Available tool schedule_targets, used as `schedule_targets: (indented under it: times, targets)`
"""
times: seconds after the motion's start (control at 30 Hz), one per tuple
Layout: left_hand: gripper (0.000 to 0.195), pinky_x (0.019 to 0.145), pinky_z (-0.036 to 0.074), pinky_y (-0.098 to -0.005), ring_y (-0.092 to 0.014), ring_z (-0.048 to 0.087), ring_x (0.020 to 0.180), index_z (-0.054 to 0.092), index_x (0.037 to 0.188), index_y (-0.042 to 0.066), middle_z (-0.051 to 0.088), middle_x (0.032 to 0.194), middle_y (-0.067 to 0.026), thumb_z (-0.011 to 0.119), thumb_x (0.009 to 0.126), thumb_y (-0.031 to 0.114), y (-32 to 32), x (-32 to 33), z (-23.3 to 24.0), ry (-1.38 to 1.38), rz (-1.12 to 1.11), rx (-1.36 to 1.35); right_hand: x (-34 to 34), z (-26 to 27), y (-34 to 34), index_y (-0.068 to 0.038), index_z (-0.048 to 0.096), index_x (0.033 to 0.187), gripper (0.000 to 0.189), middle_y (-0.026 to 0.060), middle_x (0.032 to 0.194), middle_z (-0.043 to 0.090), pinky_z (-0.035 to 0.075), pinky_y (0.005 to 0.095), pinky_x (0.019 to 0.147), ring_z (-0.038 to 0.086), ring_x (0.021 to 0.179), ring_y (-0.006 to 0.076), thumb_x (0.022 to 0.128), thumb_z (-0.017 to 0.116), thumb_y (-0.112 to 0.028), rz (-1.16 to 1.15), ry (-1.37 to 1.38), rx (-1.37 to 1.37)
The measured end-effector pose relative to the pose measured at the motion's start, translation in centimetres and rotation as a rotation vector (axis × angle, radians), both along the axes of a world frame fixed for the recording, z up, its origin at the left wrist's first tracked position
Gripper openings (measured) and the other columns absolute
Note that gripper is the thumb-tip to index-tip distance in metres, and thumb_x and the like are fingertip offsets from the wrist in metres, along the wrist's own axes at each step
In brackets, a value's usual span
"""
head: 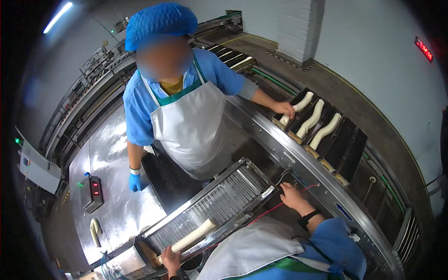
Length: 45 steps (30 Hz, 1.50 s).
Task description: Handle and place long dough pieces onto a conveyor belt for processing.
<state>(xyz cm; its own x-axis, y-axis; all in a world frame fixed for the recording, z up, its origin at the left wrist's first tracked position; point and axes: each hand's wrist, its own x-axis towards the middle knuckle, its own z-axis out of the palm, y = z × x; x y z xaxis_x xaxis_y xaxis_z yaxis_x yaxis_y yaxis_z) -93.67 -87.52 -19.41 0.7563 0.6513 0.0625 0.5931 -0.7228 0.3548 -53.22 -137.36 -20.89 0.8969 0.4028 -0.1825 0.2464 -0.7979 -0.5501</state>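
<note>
My left hand point(170, 261) is closed around the lower end of a long pale dough roll point(194, 236). This roll lies lengthwise on a narrow metal mesh conveyor point(229, 192), near its side rail. My right hand point(293, 197) holds nothing, its fingers loosely apart beside the conveyor's far end corner. Beyond it, a set of dark baking pans point(336, 147) rests on a larger curved line. Three of the pan's troughs hold dough strips, one of them a wavy strip point(325, 131). A co-worker's bare hand point(285, 109) touches the farthest strip.
Across the mesh conveyor stands a co-worker point(189, 122) whose gloved hand point(134, 181) rests on a shiny metal table point(115, 157). That table bears a digital scale point(92, 194) and a bent dough piece point(95, 232). A red cord point(266, 211) runs beside my apron. The curved line's steel rail point(297, 164) passes at right.
</note>
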Motion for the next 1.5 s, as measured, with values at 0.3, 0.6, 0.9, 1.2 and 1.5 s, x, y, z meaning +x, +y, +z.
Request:
schedule_targets:
  times: [0.3, 0.6, 0.9, 1.2, 1.5]
  targets:
    - [0.049, 0.099, 0.038, -0.0502, -0.037, 0.059, 0.099, 0.067, 0.105, 0.008, 0.065, 0.098, -0.0131, 0.085, 0.064, 0.027, -2.8, 4.7, 1.3, 0.151, -0.030, 0.208, 1.6, -1.5, -2.2, 0.002, 0.051, 0.134, 0.057, 0.0220, 0.140, 0.050, 0.042, 0.0424, 0.106, 0.050, 0.127, 0.0380, 0.083, 0.066, -0.018, 0.020, 0.051, 0.010]
    - [0.044, 0.075, 0.050, -0.0476, -0.039, 0.061, 0.087, 0.066, 0.093, 0.004, 0.064, 0.091, -0.0165, 0.083, 0.068, 0.036, -3.9, 7.8, 3.2, 0.270, -0.057, 0.137, 4.3, -1.4, -3.1, 0.001, 0.053, 0.134, 0.057, 0.0214, 0.136, 0.054, 0.048, 0.0405, 0.099, 0.059, 0.117, 0.0345, 0.083, 0.068, -0.018, 0.007, 0.042, 0.067]
    - [0.040, 0.065, 0.050, -0.0316, -0.016, 0.063, 0.075, 0.067, 0.105, -0.007, 0.068, 0.087, -0.0079, 0.069, 0.083, 0.026, -7.2, 17.1, 10.0, 0.196, 0.298, -1.110, 5.9, -1.3, 0.7, 0.004, 0.055, 0.130, 0.055, 0.0189, 0.120, 0.066, 0.054, 0.0338, 0.087, 0.068, 0.100, 0.0217, 0.086, 0.074, -0.023, 0.135, 0.421, 0.325]
    - [0.048, 0.076, 0.054, -0.0279, -0.015, 0.066, 0.086, 0.057, 0.118, -0.003, 0.068, 0.097, -0.0075, 0.078, 0.078, 0.012, -20.8, 33.8, 18.6, 0.372, -0.593, -1.329, 3.2, 9.5, 10.3, -0.001, 0.055, 0.129, 0.077, 0.0149, 0.114, 0.067, 0.051, 0.0397, 0.096, 0.065, 0.105, 0.0263, 0.091, 0.050, -0.067, 0.076, 1.669, 0.969]
    - [0.054, 0.082, 0.057, -0.0310, -0.018, 0.067, 0.091, 0.046, 0.142, 0.000, 0.068, 0.111, -0.0129, 0.065, 0.091, 0.004, -24.5, 36.2, 16.7, 0.299, -0.756, -1.620, 8.7, 19.2, -0.1, -0.001, 0.053, 0.104, 0.027, 0.0109, 0.079, 0.061, 0.054, 0.0345, 0.052, 0.062, 0.056, 0.0214, 0.081, 0.064, -0.009, -0.379, 0.668, 1.769]
